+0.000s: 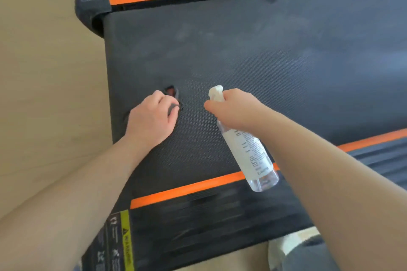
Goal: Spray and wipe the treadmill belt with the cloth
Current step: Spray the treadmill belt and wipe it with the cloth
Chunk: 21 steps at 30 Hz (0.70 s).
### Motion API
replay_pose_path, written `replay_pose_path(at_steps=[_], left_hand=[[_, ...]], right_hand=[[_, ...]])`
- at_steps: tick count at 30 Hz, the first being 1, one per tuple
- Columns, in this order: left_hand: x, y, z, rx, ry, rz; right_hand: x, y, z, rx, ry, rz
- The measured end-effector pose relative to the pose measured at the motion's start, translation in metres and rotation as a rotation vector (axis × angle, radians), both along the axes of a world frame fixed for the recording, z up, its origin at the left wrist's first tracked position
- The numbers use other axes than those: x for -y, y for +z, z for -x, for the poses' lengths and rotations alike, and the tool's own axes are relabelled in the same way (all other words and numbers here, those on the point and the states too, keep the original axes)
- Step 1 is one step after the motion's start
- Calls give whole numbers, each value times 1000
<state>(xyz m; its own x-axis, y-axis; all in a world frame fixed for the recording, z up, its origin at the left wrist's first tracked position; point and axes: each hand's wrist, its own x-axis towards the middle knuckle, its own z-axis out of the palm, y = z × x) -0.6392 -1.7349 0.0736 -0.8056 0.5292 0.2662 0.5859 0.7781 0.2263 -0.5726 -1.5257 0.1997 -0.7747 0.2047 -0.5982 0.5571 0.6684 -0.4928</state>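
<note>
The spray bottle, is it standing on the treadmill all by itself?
No, the right hand grips the spray bottle near its nozzle, holding it tilted over the belt.

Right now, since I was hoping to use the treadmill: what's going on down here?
A person is cleaning the treadmill belt. Their right hand grips a clear spray bottle by its neck, tilted with the white nozzle held above the belt. Their left hand rests on the belt near its end, fingers curled round a dark cloth that is mostly hidden beneath it. No spray mist shows, and whether the belt is wet cannot be told.
</note>
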Motion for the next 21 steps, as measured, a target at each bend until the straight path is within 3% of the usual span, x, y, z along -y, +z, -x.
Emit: replay_pose_path(at_steps=[2,5,7,10,11,13,17,21], left_hand=[[-4,0,10,83,144,-31],[-3,2,15,144,88,-63],[8,5,9,143,-219,-59],[20,6,-22,202,-916,23],[21,6,-30,191,-1008,35],[22,1,-32,131,-969,-44],[16,-6,-25,65,-400,-185],[19,-10,-22,140,-382,-167]], right_hand=[[6,10,-12,-9,-20,-31],[19,29,-28,-28,-47,-72],[32,36,-38,-32,-79,-86],[56,38,-51,-12,-116,-105],[63,37,-53,0,-96,-113],[79,37,-62,9,-93,-128],[101,51,-90,-7,-148,-184],[129,79,-112,4,-294,-208]])
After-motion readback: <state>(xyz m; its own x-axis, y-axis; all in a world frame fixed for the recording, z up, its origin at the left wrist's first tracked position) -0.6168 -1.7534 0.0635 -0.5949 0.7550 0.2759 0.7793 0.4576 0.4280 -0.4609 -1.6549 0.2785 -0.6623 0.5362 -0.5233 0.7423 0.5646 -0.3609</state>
